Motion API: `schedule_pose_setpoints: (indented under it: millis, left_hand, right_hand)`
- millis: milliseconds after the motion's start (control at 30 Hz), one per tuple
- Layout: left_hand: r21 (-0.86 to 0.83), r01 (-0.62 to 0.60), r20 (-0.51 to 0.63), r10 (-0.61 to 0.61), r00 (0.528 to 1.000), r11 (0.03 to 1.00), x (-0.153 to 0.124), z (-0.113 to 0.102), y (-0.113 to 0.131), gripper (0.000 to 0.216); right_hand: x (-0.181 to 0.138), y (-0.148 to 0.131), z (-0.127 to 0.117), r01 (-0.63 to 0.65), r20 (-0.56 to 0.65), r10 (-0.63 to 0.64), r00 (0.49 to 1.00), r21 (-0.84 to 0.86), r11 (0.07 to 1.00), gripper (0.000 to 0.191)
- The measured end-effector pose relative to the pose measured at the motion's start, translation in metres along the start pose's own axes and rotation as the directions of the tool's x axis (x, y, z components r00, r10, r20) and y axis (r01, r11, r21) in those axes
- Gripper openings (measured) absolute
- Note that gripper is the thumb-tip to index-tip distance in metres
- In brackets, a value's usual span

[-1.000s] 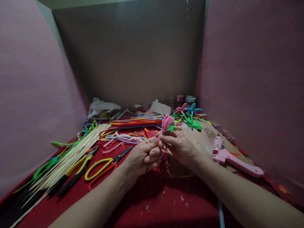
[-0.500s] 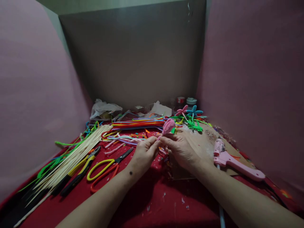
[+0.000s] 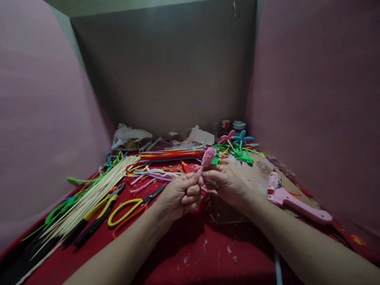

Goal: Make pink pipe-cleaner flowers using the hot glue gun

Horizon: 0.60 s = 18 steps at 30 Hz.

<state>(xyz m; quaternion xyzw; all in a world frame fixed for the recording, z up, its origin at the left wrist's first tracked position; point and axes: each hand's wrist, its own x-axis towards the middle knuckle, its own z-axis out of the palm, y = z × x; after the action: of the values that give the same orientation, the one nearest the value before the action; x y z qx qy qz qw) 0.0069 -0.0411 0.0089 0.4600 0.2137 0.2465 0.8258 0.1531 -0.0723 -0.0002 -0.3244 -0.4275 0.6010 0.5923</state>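
A pink fuzzy pipe-cleaner bud (image 3: 209,157) stands upright, leaning slightly right, above the middle of the table. My left hand (image 3: 182,194) pinches its narrow twisted base between thumb and forefinger, the other fingers curled in. From the other side, my right hand (image 3: 228,183) has its thumb and fingertips closed at the same base. The fingers partly hide the lower end of the bud. Behind it lies a small green piece (image 3: 215,157). Loose pink and white pipe cleaners (image 3: 157,173) lie beyond my left hand.
Scissors (image 3: 133,209), pliers (image 3: 102,213) and wooden sticks (image 3: 95,198) lie left on the red cloth (image 3: 178,253). At right, a pink glue gun (image 3: 285,198) rests by a cardboard sheet (image 3: 252,174). Pipe-cleaner flowers (image 3: 242,138), a bundle of pipe cleaners (image 3: 175,153) and jars (image 3: 239,126) sit farther back.
My left hand has turned, its curled fingers now showing under the thumb. The bud has shifted slightly left and stands more upright. My right hand stays close to its base.
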Motion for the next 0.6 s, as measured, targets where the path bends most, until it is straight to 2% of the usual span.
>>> schedule_pose_setpoints:
  millis: [133, 267, 433, 533, 600]
  left_hand:
    - [-0.054, 0.019, 0.074, -0.015, 0.997, 0.998, -0.002, 0.002, 0.0, 0.018]
    - [-0.082, 0.007, 0.114, 0.002, 0.993, 0.997, -0.007, 0.006, 0.0, 0.021]
    - [-0.117, 0.047, 0.135, -0.031, 0.99, 0.992, -0.009, 0.007, -0.001, 0.019]
    - [-0.039, 0.061, 0.104, -0.056, 0.993, 0.997, -0.008, 0.008, -0.002, 0.019]
    - [0.085, 0.029, 0.022, -0.031, 0.999, 0.996, -0.007, 0.01, -0.002, 0.024]
  right_hand:
    - [-0.007, -0.005, 0.004, -0.027, -0.024, 0.026, 0.999, -0.024, 0.999, 0.009]
    - [-0.009, -0.002, 0.003, 0.039, 0.054, -0.037, 0.998, -0.03, 0.999, 0.018]
    - [-0.007, 0.003, -0.003, 0.048, 0.079, -0.046, 0.996, -0.024, 0.999, 0.014]
    - [-0.007, 0.002, -0.002, 0.044, 0.035, -0.044, 0.998, -0.002, 0.999, 0.013]
    - [-0.007, 0.0, 0.001, 0.014, -0.006, -0.014, 1.0, 0.036, 0.999, 0.015]
